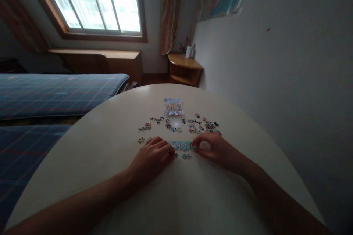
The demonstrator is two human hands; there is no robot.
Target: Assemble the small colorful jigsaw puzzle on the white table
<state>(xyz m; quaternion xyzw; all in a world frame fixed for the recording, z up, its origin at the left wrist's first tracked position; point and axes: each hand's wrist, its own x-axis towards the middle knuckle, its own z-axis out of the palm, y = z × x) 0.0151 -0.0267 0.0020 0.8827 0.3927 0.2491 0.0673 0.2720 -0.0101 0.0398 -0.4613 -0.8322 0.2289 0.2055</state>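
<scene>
A short joined strip of light-blue puzzle pieces (179, 145) lies on the round white table (110, 147) between my hands. My left hand (153, 158) rests knuckles-up with fingers curled, its fingertips against the strip's left end. My right hand (213, 147) has its fingers pinched together at the strip's right end. Whether either hand holds a separate piece is too small to tell. Two loose pieces (186, 156) lie just in front of the strip. Several scattered pieces (202, 125) spread behind it, and more scattered pieces (145, 127) to the left.
A small picture card (173, 106) lies beyond the pieces. A grey wall runs along the right. A blue plaid bed (55, 93) is at left, a wooden corner shelf (184, 69) and a window at the back.
</scene>
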